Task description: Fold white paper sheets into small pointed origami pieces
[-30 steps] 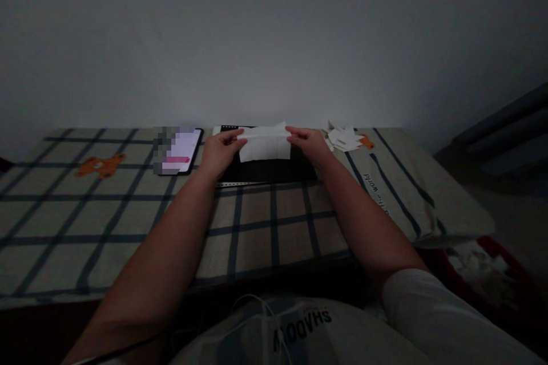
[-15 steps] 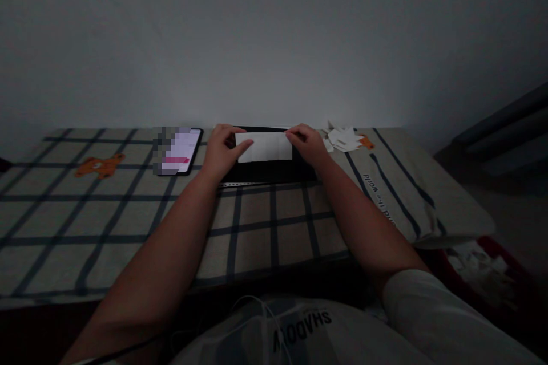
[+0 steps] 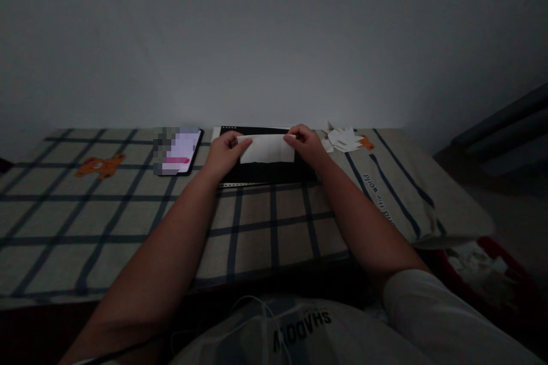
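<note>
A strip of white paper [image 3: 267, 149] is stretched between my two hands, with faint crease lines toward its right half. My left hand [image 3: 225, 154] pinches its upper left corner between thumb and fingers. At the upper right corner, my right hand [image 3: 305, 144] holds it in the same kind of pinch. Beneath the paper lies a flat black sheet [image 3: 269, 173] with a white, hole-punched edge showing at its left and front. Both hands are over this sheet.
A phone with a lit screen [image 3: 182, 151] lies left of the black sheet. White paper pieces [image 3: 343, 139] are piled at the right. A checked cloth [image 3: 257, 222] covers the table against a wall [image 3: 274, 40]. Below the right edge, a red container [image 3: 514, 262] holds white scraps.
My left hand has moved its grip down and slightly right onto the paper's corner. The paper has shifted a little right and toward me.
</note>
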`<state>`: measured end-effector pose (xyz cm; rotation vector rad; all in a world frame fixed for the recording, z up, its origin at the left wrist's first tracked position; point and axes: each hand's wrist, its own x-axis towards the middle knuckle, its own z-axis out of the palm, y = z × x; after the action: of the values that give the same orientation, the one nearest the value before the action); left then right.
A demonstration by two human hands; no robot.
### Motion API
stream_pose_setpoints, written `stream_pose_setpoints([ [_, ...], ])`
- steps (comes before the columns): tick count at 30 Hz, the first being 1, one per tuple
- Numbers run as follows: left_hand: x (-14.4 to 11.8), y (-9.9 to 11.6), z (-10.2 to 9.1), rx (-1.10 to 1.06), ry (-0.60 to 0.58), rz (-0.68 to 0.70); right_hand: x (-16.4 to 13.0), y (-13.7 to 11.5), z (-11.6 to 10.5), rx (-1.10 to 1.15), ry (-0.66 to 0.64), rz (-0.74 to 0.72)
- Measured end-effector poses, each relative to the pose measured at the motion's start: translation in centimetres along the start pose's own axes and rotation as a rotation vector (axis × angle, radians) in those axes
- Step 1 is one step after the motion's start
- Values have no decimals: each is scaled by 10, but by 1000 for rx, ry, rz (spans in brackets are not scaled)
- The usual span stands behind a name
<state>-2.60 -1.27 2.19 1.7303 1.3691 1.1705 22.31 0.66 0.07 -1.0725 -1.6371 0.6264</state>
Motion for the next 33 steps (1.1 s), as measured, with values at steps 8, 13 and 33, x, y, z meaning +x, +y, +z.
stream_pose_setpoints([
  [8, -1, -4, -1, -183, -276, -92, -5, -10, -3, 72, -154, 199],
  [13, -5, 2, -1, -211, -430, -179, -8, -15, 2, 160, -314, 296],
  [33, -10, 0, 17, 15, -436, -131, -16, -18, 19, 55, -452, 193],
])
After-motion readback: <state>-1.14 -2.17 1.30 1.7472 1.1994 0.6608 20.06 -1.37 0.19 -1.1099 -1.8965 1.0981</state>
